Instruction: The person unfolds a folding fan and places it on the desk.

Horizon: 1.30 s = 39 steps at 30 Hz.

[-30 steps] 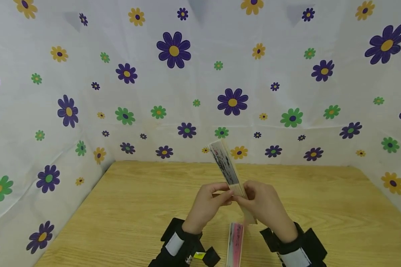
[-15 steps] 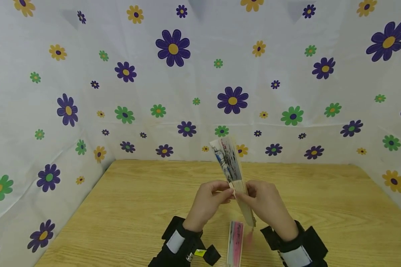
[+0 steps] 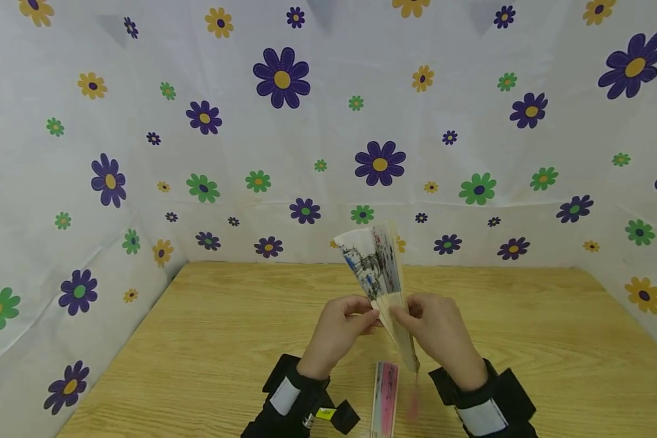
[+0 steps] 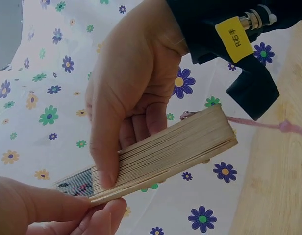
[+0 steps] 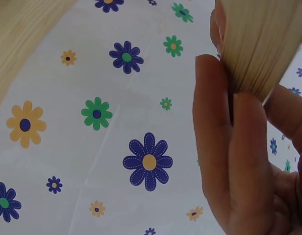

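A folding fan (image 3: 368,261) with wooden ribs and a printed leaf is partly spread, held above the table in the head view. My left hand (image 3: 340,331) pinches its left outer rib between thumb and fingers. The right hand (image 3: 438,328) grips the stacked ribs on the other side, its thumb across the front. In the left wrist view the ribs (image 4: 165,154) lie close together, and a pink tassel cord (image 4: 259,123) runs from the pivot end. Fingers (image 5: 249,147) of the right hand lie against the ribs in the right wrist view.
A narrow item with a pink and grey patterned face (image 3: 384,395) lies on the wooden table (image 3: 224,322), below the hands at the near edge of view. Behind the table hangs a white flowered cloth (image 3: 317,121), with more of it along both sides.
The fan has gone from folded to partly spread, its left rib swinging left and more printed leaf showing. Its pink tassel now hangs straight below the pivot. Both hands keep hold.
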Each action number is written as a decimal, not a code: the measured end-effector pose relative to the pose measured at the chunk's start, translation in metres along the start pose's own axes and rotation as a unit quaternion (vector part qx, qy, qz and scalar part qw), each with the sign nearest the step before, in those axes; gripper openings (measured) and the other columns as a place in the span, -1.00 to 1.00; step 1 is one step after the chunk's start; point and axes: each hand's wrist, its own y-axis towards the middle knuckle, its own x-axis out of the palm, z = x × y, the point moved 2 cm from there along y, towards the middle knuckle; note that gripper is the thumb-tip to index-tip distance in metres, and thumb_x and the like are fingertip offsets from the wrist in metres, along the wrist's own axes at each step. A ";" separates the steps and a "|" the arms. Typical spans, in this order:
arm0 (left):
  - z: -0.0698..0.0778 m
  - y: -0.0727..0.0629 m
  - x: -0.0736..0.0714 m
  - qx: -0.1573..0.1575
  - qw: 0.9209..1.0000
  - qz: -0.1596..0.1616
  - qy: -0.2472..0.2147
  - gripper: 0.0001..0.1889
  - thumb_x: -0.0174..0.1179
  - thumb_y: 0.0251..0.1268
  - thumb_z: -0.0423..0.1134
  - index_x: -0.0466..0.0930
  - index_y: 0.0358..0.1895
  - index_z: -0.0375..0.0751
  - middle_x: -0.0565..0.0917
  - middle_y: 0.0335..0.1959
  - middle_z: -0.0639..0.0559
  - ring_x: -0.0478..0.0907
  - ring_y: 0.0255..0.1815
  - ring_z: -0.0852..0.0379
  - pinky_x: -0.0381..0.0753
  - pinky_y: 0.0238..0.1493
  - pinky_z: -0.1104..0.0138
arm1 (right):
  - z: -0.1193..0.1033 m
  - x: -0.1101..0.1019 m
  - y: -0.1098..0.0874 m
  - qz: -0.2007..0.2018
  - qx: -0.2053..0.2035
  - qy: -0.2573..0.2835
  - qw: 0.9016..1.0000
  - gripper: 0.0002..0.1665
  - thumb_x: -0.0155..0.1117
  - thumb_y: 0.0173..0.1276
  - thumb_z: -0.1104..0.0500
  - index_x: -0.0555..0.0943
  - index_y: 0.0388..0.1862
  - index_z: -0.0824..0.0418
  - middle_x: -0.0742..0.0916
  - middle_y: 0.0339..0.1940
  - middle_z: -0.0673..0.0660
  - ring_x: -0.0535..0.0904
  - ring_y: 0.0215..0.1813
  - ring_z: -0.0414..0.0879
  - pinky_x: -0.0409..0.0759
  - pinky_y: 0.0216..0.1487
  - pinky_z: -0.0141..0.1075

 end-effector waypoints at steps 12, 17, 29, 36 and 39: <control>-0.001 0.002 -0.004 -0.008 1.000 0.005 0.007 -0.80 0.14 0.50 -0.42 0.63 -0.05 -0.55 0.71 -0.12 -0.40 0.77 -0.11 -0.14 0.80 -0.04 0.27 | 0.005 -0.002 0.003 0.014 0.005 -0.019 1.000 -0.71 0.40 0.40 0.14 0.69 -0.48 0.29 0.69 -0.59 0.05 0.44 -0.53 -0.20 0.32 -0.52 -0.39; 0.000 0.002 -0.009 -0.009 1.000 0.022 0.008 -0.81 0.16 0.49 -0.42 0.64 -0.05 -0.55 0.72 -0.13 -0.38 0.77 -0.11 -0.15 0.81 -0.05 0.25 | 0.007 -0.005 0.004 0.019 0.020 -0.016 0.999 -0.71 0.40 0.41 0.13 0.71 -0.40 0.35 0.75 -0.58 0.08 0.56 -0.55 -0.21 0.40 -0.53 -0.36; 0.003 0.001 -0.012 -0.008 0.999 0.033 -0.004 -0.80 0.14 0.50 -0.44 0.62 -0.01 -0.58 0.70 -0.11 -0.40 0.78 -0.13 -0.04 0.81 -0.04 0.25 | 0.009 -0.010 0.004 0.028 0.038 -0.010 0.999 -0.61 0.34 0.44 0.12 0.68 -0.58 0.27 0.73 -0.64 0.09 0.53 -0.60 -0.18 0.24 -0.59 -0.38; 0.004 0.001 -0.012 -0.005 0.999 0.043 -0.006 -0.80 0.16 0.49 -0.43 0.63 -0.05 -0.57 0.71 -0.14 -0.38 0.78 -0.17 0.02 0.81 -0.04 0.24 | 0.012 -0.012 0.005 0.037 0.039 -0.017 0.998 -0.60 0.36 0.42 0.11 0.67 -0.61 0.27 0.72 -0.66 0.09 0.58 -0.61 -0.18 0.30 -0.61 -0.38; 0.003 0.001 -0.012 -0.010 0.999 0.041 -0.011 -0.80 0.16 0.49 -0.43 0.62 -0.04 -0.57 0.71 -0.15 -0.36 0.78 -0.17 0.02 0.81 -0.05 0.28 | 0.013 -0.013 0.005 0.038 0.039 -0.015 0.998 -0.58 0.35 0.43 0.10 0.66 -0.63 0.26 0.71 -0.67 0.07 0.58 -0.61 -0.20 0.31 -0.62 -0.38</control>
